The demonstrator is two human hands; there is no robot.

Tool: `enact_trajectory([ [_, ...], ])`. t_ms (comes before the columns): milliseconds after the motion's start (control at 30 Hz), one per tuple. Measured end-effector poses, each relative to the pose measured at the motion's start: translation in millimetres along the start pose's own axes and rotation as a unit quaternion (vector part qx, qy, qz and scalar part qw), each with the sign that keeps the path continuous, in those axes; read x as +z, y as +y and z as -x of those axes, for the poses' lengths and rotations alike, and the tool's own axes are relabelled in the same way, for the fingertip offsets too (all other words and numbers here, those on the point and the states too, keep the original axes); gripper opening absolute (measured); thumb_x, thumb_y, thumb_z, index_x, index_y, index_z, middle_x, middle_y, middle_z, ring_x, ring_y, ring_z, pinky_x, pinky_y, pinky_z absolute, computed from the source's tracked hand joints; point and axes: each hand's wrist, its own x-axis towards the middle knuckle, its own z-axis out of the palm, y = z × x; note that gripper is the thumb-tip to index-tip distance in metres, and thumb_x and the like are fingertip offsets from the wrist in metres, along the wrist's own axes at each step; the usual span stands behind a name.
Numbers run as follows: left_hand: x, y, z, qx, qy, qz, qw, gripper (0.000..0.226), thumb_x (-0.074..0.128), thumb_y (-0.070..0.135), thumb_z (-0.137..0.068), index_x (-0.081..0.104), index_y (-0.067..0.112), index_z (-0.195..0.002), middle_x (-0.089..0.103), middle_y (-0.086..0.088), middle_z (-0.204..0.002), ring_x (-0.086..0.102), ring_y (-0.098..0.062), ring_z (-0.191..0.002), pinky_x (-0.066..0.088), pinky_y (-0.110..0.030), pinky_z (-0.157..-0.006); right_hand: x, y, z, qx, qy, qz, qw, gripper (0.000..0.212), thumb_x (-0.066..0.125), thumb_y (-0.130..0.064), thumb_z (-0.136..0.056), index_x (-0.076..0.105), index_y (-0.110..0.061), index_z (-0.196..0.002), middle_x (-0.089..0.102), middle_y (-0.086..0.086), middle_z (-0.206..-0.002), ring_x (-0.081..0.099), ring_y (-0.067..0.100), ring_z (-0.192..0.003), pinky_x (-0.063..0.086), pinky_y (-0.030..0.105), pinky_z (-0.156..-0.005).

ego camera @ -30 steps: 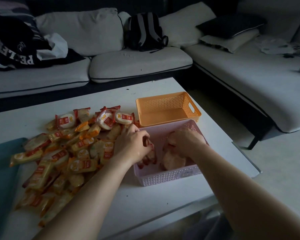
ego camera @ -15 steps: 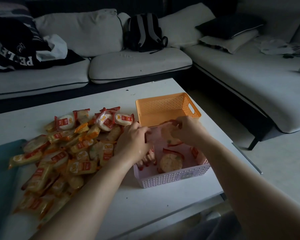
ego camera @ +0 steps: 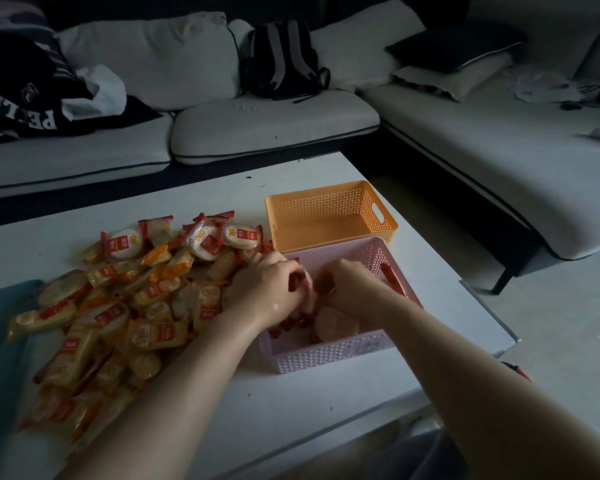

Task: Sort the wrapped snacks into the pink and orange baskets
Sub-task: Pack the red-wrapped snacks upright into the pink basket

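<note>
A pink basket (ego camera: 326, 356) stands near the table's front right, with an orange basket (ego camera: 329, 216) right behind it holding nothing. Both my hands reach into the pink basket. My left hand (ego camera: 271, 289) grips a few red-wrapped snacks (ego camera: 293, 322) at the basket's left side. My right hand (ego camera: 355, 284) curls down over a wrapped snack in the middle of the basket; its fingertips are hidden. A round wrapped snack (ego camera: 336, 327) lies on the basket floor below my right wrist. A big pile of orange and red wrapped snacks (ego camera: 118, 306) covers the table to the left.
The white table (ego camera: 291, 403) ends close to the right of the baskets. A teal mat (ego camera: 0, 341) lies at the left edge. Grey sofas with a backpack (ego camera: 284, 60), cushions and clothes surround the table at the back and right.
My right hand, raised with a round snack near the orange basket half a second ago, has dropped back into the pink basket. My left hand stays at the basket's left side.
</note>
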Motion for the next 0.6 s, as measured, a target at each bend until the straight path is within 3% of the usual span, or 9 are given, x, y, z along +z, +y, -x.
enact_trajectory([
  [67,0,-1,0,0.008,0.005,-0.039,0.999,0.03,0.065,0.041,-0.09,0.07,0.031,-0.117,0.059,0.005,-0.122,0.047,-0.023,-0.118,0.045,-0.041,-0.098,-3,12,2,0.011,-0.016,0.05,0.999,0.022,0.071,-0.029,-0.092,0.068,-0.017,-0.11,0.071,0.0,-0.097,0.066,0.012,-0.079,0.059,0.025,-0.074],
  [133,0,-1,0,0.01,0.009,-0.04,0.999,0.033,0.071,0.042,-0.087,0.069,0.031,-0.118,0.058,0.006,-0.122,0.046,-0.022,-0.116,0.045,-0.04,-0.096,1,13,9,0.005,-0.084,0.102,0.991,0.035,0.072,-0.041,-0.09,0.065,-0.021,-0.117,0.068,-0.005,-0.097,0.065,0.011,-0.082,0.055,0.022,-0.072],
  [233,0,-1,-1,0.007,0.005,-0.049,0.999,0.038,0.073,0.045,-0.086,0.067,0.031,-0.12,0.057,0.006,-0.125,0.045,-0.02,-0.117,0.046,-0.04,-0.097,7,9,15,-0.009,-0.093,0.139,0.986,0.037,0.07,-0.044,-0.089,0.064,-0.022,-0.119,0.067,-0.002,-0.109,0.065,0.017,-0.097,0.055,0.028,-0.081],
  [333,0,0,0,0.003,0.011,-0.045,0.999,0.035,0.071,0.04,-0.087,0.068,0.03,-0.121,0.058,0.007,-0.126,0.045,-0.02,-0.119,0.046,-0.041,-0.097,-7,12,14,-0.015,-0.083,0.151,0.985,0.032,0.073,-0.034,-0.089,0.066,-0.019,-0.116,0.07,-0.002,-0.099,0.067,0.013,-0.086,0.06,0.026,-0.078],
  [467,4,1,1,-0.013,0.012,-0.043,0.999,0.036,0.071,0.04,-0.087,0.068,0.031,-0.122,0.058,0.009,-0.126,0.044,-0.018,-0.117,0.047,-0.038,-0.093,-32,11,18,-0.029,0.013,0.085,0.996,0.028,0.071,-0.031,-0.091,0.069,-0.017,-0.115,0.071,-0.002,-0.101,0.069,0.014,-0.082,0.062,0.027,-0.071],
  [600,1,1,-1,-0.019,-0.005,-0.043,0.999,0.046,0.073,0.047,-0.083,0.067,0.028,-0.124,0.056,0.009,-0.128,0.044,-0.019,-0.119,0.046,-0.039,-0.095,-29,14,9,0.07,0.111,0.031,0.991,0.018,0.076,-0.024,-0.084,0.064,-0.014,-0.075,0.066,0.001,-0.076,0.062,0.01,-0.059,0.049,0.019,-0.047],
])
